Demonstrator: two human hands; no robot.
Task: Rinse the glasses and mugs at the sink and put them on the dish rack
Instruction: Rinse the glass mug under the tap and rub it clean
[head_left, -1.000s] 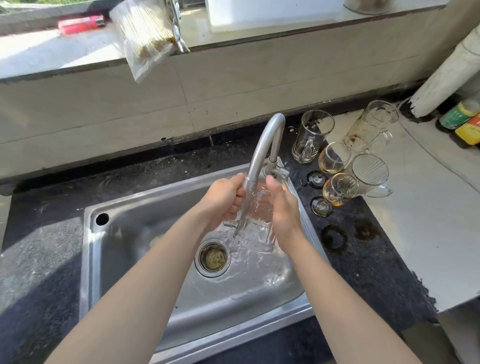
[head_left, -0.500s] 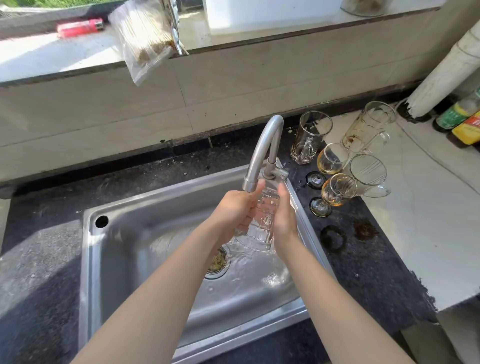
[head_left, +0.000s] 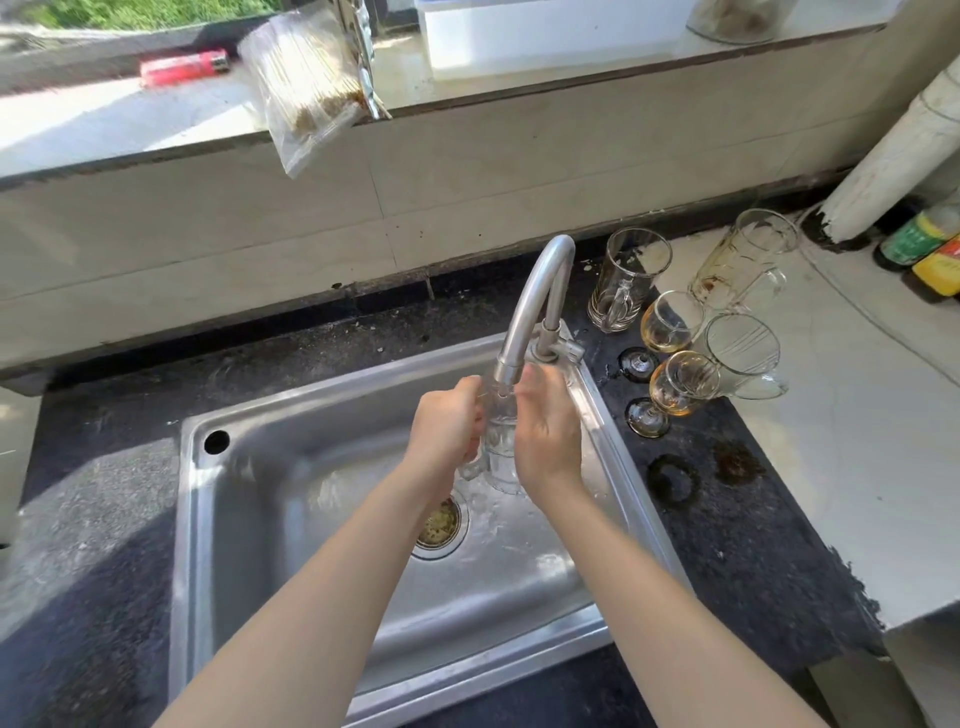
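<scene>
Head view showed a clear glass mug (head_left: 500, 441) held upright directly under the spout of the tap (head_left: 535, 301), over the sink (head_left: 291, 467), with water running into its mouth. The left hand (head_left: 447, 431) was wrapped closed around the mug's side at nine o'clock, where the handle seemed to sit, and the right hand (head_left: 545, 436) pressed its palm and fingers against the side at three o'clock, so both hands had hold of it. To rinse well, the mug probably wanted turning under the stream so that water reached the whole inner wall, then tipping out over the drain (head_left: 439, 525) at about seven o'clock. Wet glass is slippery (a firm hold on the handle looked wise), and the rim sat very near the metal spout. At two o'clock from the mug, five dirty pieces waited on the counter (head_left: 857, 467): a tall mug (head_left: 623, 280), a stained mug (head_left: 737, 260), two stemmed glasses (head_left: 670, 322) (head_left: 675, 389) and a clear mug (head_left: 743, 358). No dish rack was in view.
</scene>
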